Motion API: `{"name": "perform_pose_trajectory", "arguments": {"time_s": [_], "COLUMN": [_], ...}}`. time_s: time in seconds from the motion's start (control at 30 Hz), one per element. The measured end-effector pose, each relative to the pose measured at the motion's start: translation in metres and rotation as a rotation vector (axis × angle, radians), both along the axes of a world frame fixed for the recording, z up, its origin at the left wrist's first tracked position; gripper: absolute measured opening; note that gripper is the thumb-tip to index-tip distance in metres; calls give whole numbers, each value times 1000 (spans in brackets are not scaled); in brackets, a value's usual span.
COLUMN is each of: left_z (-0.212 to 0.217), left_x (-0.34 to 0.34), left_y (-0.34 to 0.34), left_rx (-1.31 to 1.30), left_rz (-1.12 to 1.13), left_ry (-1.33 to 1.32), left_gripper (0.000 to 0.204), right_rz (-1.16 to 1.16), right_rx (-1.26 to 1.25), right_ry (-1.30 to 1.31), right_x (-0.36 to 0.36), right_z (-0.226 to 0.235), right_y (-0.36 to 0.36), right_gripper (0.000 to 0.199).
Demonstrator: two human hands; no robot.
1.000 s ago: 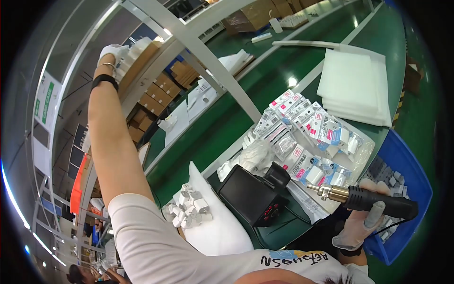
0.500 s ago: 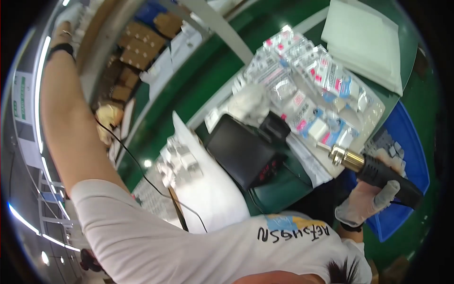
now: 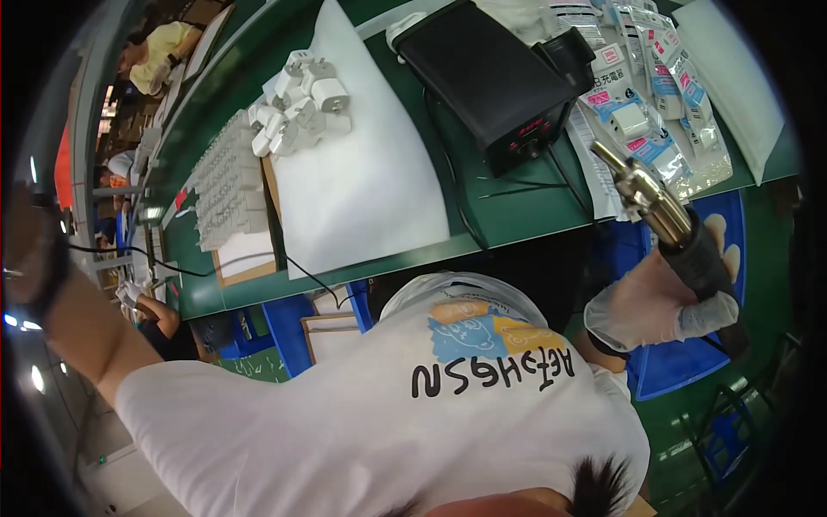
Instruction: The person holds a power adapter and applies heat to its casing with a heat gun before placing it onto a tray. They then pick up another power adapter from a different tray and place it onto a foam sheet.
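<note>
My right hand (image 3: 650,297), in a thin pale glove, grips the dark handle of a hot air gun (image 3: 663,207). Its metal nozzle points up and left, toward the clear packs of white plug chargers (image 3: 633,121) at the table's far right. My left hand (image 3: 24,246) is at the far left rim, dim and blurred beyond a black wristband; its fingers cannot be made out. A black control box (image 3: 482,82) with a red display stands between the packs and a white sheet (image 3: 362,198). Loose white plug chargers (image 3: 301,103) are heaped on the sheet's far left part.
Rows of white pieces (image 3: 228,189) stand left of the sheet on the green table (image 3: 379,263). Thin cables cross its front edge. A blue bin (image 3: 680,370) is below my right hand. Other people, one in a yellow top (image 3: 168,52), sit along the left.
My view has swung, so the table sits higher in it and more of its left side shows. My left arm has come down from its raised reach; the right hand still holds the hot air gun.
</note>
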State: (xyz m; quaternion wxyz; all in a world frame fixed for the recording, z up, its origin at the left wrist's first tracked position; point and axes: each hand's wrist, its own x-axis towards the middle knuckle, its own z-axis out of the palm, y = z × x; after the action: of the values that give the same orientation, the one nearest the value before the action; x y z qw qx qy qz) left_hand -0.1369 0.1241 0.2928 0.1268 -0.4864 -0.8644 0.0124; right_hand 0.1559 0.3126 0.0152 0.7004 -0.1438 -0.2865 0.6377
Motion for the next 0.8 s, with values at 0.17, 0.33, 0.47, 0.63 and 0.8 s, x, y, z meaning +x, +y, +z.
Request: {"name": "perform_pose_trajectory", "arguments": {"time_s": [0.17, 0.33, 0.47, 0.63, 0.8], "left_z": [-150, -231, -255, -262, -265], "left_x": [22, 12, 23, 30, 27], "left_y": [-27, -47, -69, -76, -70], "left_rx": [-209, -226, -59, 4, 75], "left_rz": [64, 205, 211, 440, 458], "left_ry": [50, -57, -83, -210, -312], "left_gripper": [32, 31, 32, 34, 44], "right_rz": [166, 113, 185, 206, 245], "right_rx": [136, 278, 347, 364, 399], "right_ry": [-60, -351, -380, -435, -471], "right_x": [-10, -31, -42, -49, -48], "right_z": [-7, 9, -2, -4, -3], "right_y": [-29, -60, -68, -76, -83], "right_gripper": [52, 50, 50, 50, 51]}}
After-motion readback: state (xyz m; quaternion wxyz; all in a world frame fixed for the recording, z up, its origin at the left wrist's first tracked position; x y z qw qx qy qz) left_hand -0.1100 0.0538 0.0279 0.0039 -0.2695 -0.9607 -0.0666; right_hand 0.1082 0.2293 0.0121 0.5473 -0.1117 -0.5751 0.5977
